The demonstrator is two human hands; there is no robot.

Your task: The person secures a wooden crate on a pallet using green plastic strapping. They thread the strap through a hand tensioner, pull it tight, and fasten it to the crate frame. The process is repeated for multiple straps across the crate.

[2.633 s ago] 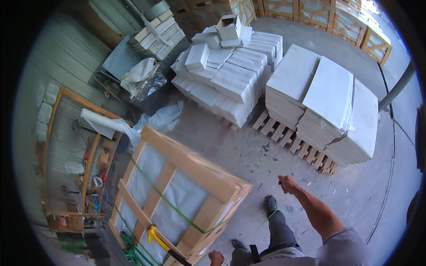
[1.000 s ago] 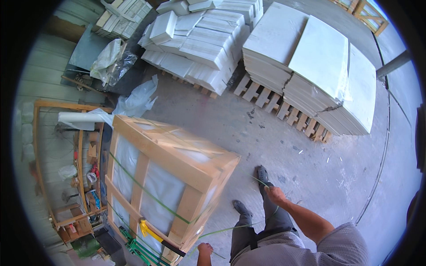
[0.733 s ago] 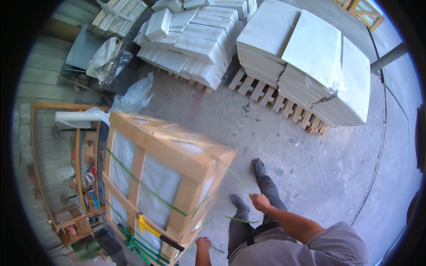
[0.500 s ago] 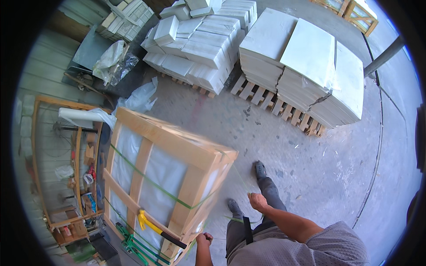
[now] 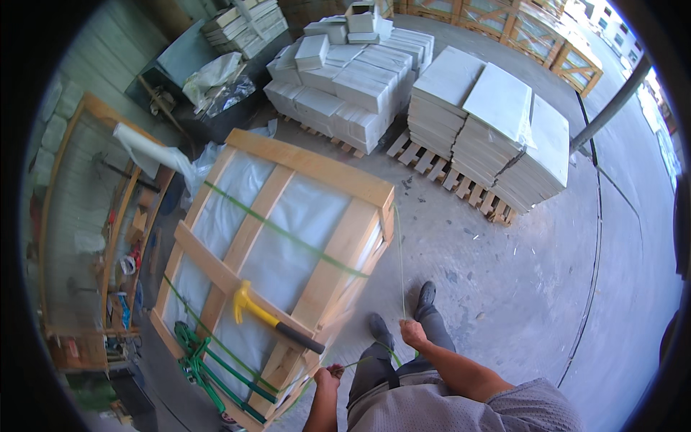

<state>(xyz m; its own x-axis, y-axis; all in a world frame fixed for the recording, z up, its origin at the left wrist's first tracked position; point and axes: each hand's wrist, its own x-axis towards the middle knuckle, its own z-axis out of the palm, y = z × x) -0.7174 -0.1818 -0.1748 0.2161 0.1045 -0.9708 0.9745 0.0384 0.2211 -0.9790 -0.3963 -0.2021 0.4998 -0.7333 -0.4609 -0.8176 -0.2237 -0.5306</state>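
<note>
A wooden crate wrapped inside with white plastic sheeting stands at my left, with green straps across its top. My right hand is closed in front of my legs on a thin green strap, which runs up to the crate's far right corner. Near the crate's close side, my left hand is closed on a length of green strap that trails toward my body. On the crate lie a yellow claw hammer with a dark grip and a green strapping tool with long handles.
White boxes and stacked pale slabs stand on wooden pallets ahead. A wooden shelf frame with small items and a plastic roll is at the left. More crates and a slanting pole are at the far right.
The view has shifted, so the crate's top shows more fully. My left hand has come farther into view with strap in it. My right hand still grips the strap, now drawn more upright.
</note>
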